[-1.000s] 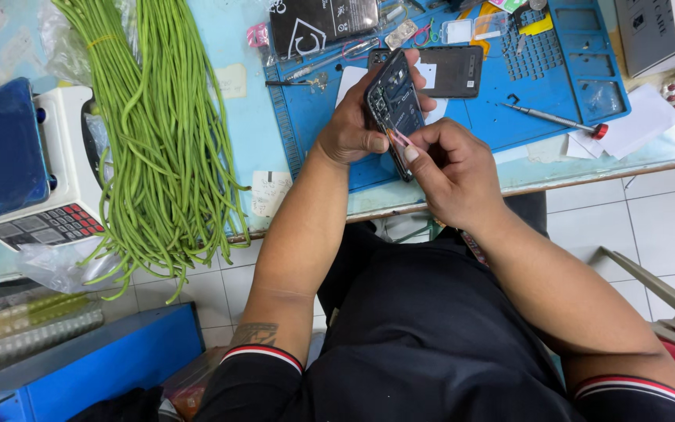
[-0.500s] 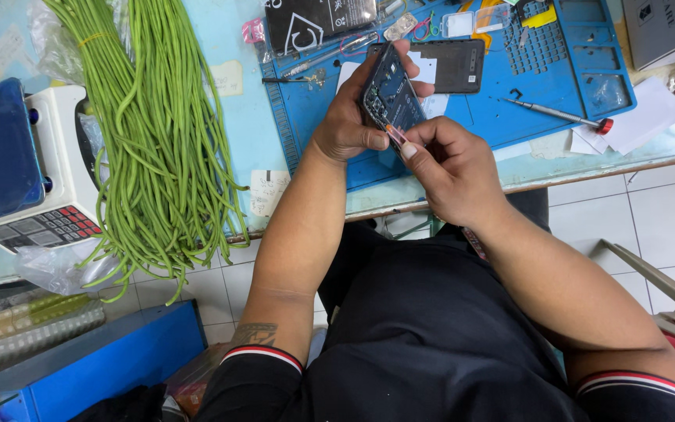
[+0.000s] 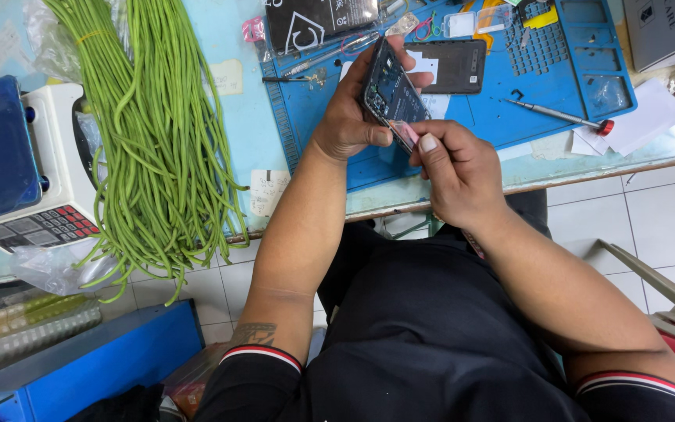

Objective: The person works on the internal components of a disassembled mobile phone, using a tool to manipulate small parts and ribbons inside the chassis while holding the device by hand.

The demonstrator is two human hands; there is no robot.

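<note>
Opened smartphone (image 3: 391, 92), back cover off, gripped in left hand (image 3: 353, 117), fingers curled round its edges, above blue repair mat (image 3: 509, 117). Right hand (image 3: 458, 172) at 5 o'clock of phone, thumb and forefinger pinched on small pinkish strip (image 3: 402, 133) at its lower end. Screwdriver (image 3: 560, 117) at 3 o'clock; long beans (image 3: 150, 141) at 9 o'clock.

My desk (image 3: 244, 148) carries a blue mat (image 3: 509, 101), long green beans (image 3: 150, 141) and a scale (image 3: 33, 187) at its left edge.
</note>
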